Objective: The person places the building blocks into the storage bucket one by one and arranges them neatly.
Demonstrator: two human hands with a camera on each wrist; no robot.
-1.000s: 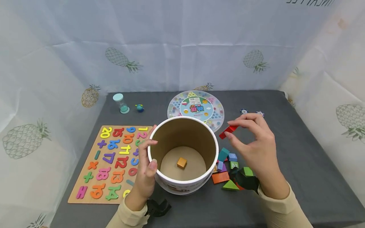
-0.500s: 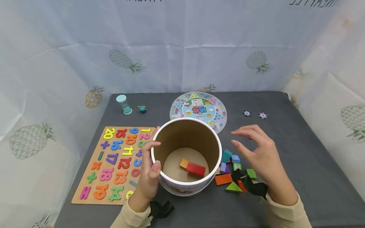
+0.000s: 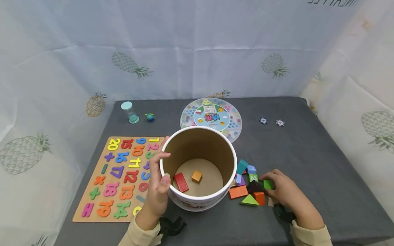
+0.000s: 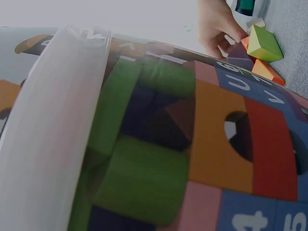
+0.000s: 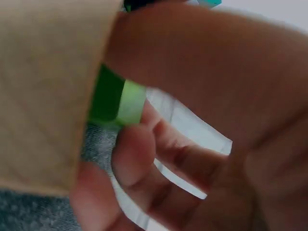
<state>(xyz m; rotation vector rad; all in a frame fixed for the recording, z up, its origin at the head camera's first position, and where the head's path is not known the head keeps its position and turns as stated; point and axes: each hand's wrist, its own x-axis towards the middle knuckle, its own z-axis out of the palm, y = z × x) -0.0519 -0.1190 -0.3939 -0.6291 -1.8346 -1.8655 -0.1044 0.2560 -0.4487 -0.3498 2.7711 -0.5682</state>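
My left hand (image 3: 157, 188) grips the left side of a round bucket (image 3: 229, 160), its thumb and fingers at the white rim. Inside lie a red block (image 3: 181, 182) and an orange cube (image 3: 197, 176), apart from each other. The left wrist view shows the bucket's wall (image 4: 221, 134) with printed blocks. My right hand (image 3: 284, 189) pinches a green block (image 3: 268, 184) at the right edge of the block pile. The right wrist view has that green block (image 5: 130, 103) between thumb and fingers, partly hidden by a plain wooden block (image 5: 43, 96) close to the camera.
Beside the bucket lie an orange block (image 3: 238, 192), a light green triangle (image 3: 249, 200), a teal block (image 3: 241, 166) and several others. A number board (image 3: 103, 196) lies left. Behind are a Chinese checkers board (image 3: 232, 119), an hourglass (image 3: 130, 112), a small toy (image 3: 149, 117) and two chips (image 3: 263, 120).
My right hand let the red block drop into the bucket, then moved down to the pile and took hold of the green block. The red block shifted leftward inside. My left hand keeps its grip.
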